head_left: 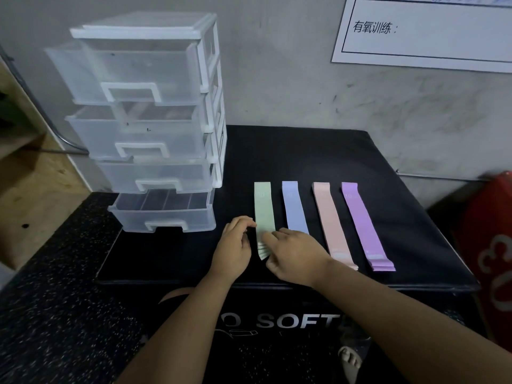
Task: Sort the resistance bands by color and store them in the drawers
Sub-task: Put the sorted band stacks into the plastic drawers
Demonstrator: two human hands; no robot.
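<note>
1. Sorting looks done: four colour piles lie side by side on the black pad (332,156), from left to right the green stack (263,209), blue stack (293,206), peach stack (327,217) and purple stack (360,223), all apart from each other.
2. Storing isn't started, as far as we see. The drawer unit (155,106) stands at the far left w/ all four drawers pulled out. No bands show in the bottom drawer (163,214); the others are too cloudy to tell.
3. L hand (235,245): fingers curled against the green stack's left edge. We can't tell if it pinches or just touches.
4. R hand (293,253): fingers over and thumb under the green stack's near end, so it looks clamped on it.
5. Left to do, we reckon: lift green, drop it in one drawer, then the other three, one colour per drawer, then prob. push the drawers in.
</note>
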